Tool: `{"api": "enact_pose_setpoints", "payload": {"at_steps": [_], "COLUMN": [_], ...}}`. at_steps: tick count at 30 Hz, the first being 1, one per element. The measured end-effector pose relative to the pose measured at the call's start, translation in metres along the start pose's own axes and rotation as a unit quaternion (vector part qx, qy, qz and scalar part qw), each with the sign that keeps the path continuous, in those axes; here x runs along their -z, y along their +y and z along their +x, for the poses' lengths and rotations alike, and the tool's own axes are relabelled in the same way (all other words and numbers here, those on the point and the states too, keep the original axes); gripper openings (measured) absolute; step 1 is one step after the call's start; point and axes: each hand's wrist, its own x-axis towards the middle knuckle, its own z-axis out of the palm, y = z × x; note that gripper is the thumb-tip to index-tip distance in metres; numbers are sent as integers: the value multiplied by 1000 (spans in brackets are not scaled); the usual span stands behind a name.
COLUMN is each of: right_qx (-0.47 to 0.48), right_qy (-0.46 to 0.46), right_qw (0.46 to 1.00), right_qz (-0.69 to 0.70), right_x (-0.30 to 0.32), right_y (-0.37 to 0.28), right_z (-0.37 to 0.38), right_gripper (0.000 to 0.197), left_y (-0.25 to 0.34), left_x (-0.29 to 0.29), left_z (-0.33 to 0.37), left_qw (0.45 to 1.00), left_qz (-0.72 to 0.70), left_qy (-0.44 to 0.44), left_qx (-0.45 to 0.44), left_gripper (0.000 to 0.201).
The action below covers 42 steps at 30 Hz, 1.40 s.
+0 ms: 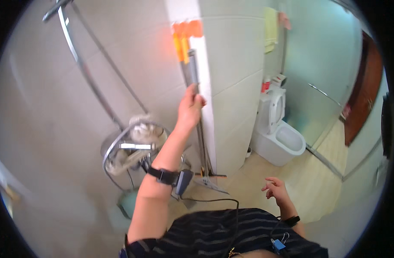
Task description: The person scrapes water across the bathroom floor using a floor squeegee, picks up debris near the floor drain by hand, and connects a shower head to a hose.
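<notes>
My left hand (190, 109) reaches up to the wall corner, its fingers closed round a long pole just below the ribbed grey grip (193, 64). Beside that grip hang other poles with yellow-orange handles (180, 45), from orange holders (189, 28) on the wall. Lower down the poles run close together to a flat, grey triangular head (210, 185) by the floor; which pole it belongs to I cannot tell. Low at the right, my right hand (275, 190) is in the air with fingers loosely bent and apart, holding nothing.
A chrome shower bar (83, 64) with a looped hose and a rack (137, 146) of pale cloths stands left of my forearm. A green bucket-like container (127, 202) is below. At right are a white toilet (277, 144) with raised lid, a frosted glass panel (321, 64) and a brown door (362, 94).
</notes>
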Motion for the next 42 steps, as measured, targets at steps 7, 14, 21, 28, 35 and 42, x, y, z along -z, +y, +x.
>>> {"api": "enact_pose_setpoints", "payload": {"at_steps": [7,14,21,28,35,42], "right_qx": [163,373,310,205,238,279], "right_qy": [-96,-137,-256,-155,-112,-156], "right_qw": [977,907,889,954,963,944], "right_qz": [-101,-141,-219,-152,-54,-78], "right_x": [0,-93,-122,-69,-110,-173], "right_y": [-42,-72,-20,-14,-52,-80], "right_z": [38,66,85,85,85,100], "right_gripper": [41,38,12,7,15,4], "left_y": [3,10,-25,-1,32,25], "left_x": [-52,-70,-23,151,234,241], "left_z": [-66,-131,-186,-232,-192,-147], "left_qw": [996,993,991,892,842,859], "left_qz": [3,51,124,308,381,448], "left_qy": [-63,-66,-49,314,373,235], "left_qx": [56,80,-1,105,79,83], "left_gripper": [22,21,22,11,14,23]}}
